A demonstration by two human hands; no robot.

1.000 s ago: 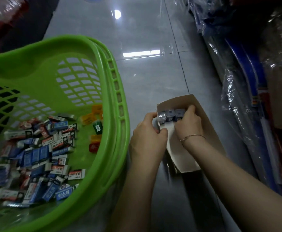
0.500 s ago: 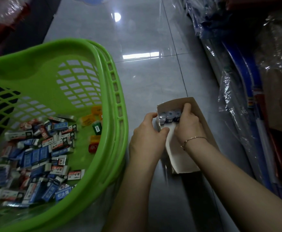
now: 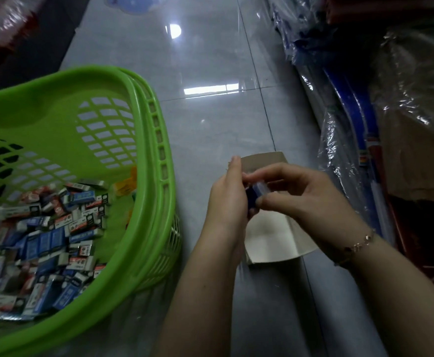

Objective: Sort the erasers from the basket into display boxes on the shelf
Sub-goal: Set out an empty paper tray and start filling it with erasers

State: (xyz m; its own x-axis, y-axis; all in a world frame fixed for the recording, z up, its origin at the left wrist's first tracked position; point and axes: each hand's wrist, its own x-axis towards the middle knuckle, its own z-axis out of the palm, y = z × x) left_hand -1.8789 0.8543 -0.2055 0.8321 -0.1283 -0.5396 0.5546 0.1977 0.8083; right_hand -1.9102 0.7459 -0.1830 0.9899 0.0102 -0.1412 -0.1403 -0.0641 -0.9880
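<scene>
Head cam: both hands meet over the open cardboard display box (image 3: 275, 235) on the floor tiles; left hand (image 3: 227, 202) is curled round a small dark-blue eraser (image 3: 251, 199), right hand (image 3: 298, 194) pinches at its top end, looks like it's also got something pale but too blurry to call; the eraser's long axis runs roughly upright, box right underneath; the rest of the erasers (image 3: 46, 235) sit in the green basket (image 3: 156, 176) off to the left, so the left hand's nearer for the next grab.
</scene>
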